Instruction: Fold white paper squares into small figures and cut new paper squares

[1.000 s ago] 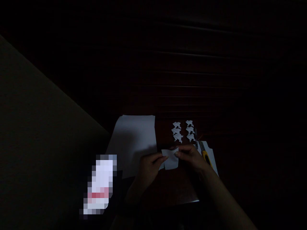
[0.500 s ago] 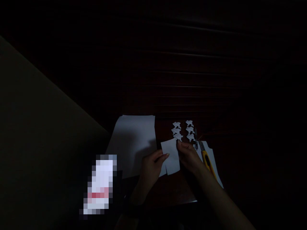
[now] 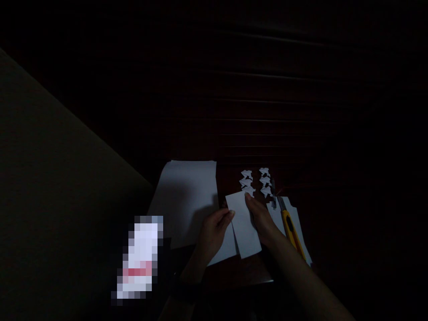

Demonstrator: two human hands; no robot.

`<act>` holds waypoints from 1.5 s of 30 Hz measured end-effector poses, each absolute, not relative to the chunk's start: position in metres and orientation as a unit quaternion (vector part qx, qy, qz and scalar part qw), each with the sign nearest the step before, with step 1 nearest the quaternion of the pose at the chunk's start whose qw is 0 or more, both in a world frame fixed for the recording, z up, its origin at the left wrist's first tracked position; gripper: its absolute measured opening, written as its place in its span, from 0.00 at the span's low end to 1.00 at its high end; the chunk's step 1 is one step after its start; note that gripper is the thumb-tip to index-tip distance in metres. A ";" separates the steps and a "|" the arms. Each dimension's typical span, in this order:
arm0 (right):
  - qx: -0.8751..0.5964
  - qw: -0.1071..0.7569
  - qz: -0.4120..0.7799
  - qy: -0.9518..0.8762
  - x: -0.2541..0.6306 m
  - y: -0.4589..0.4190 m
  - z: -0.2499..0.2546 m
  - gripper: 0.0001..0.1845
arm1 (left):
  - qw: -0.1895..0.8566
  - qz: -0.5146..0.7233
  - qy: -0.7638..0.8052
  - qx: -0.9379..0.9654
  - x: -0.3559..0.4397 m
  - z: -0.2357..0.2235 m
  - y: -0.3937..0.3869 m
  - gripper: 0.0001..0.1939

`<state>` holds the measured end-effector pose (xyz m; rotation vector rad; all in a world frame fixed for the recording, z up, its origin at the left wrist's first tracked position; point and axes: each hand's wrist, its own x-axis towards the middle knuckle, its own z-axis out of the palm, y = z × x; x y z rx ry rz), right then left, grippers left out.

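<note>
Between my hands is a white paper sheet [image 3: 245,229], held over the dark table. A narrow dark gap runs up from its lower edge, with a white paper part to the left of it. My left hand [image 3: 212,229] pinches the sheet near its left edge with thumb and fingertips. On the other side, my right hand [image 3: 262,218] grips the upper right edge, thumb on top and fingers mostly hidden behind. Just beyond the sheet lie several small folded paper pieces [image 3: 265,181] in two columns.
A large stack of white paper [image 3: 187,191] lies at the left. To the right, a yellow utility knife [image 3: 292,234] rests on more white paper [image 3: 301,223], near a thin pen-like item [image 3: 273,196]. A blurred bright patch [image 3: 140,254] is at lower left. The scene is very dark.
The held paper shows more of its length, reaching lower and further right, and its gap is longer. My right hand has shifted slightly; my left hand keeps its pinch.
</note>
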<state>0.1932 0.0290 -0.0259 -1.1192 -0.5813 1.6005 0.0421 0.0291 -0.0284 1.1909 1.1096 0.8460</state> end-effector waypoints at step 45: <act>-0.423 0.434 0.772 -0.192 0.167 0.016 -0.036 0.25 | 0.623 0.317 0.467 0.542 0.039 -0.027 0.029 0.13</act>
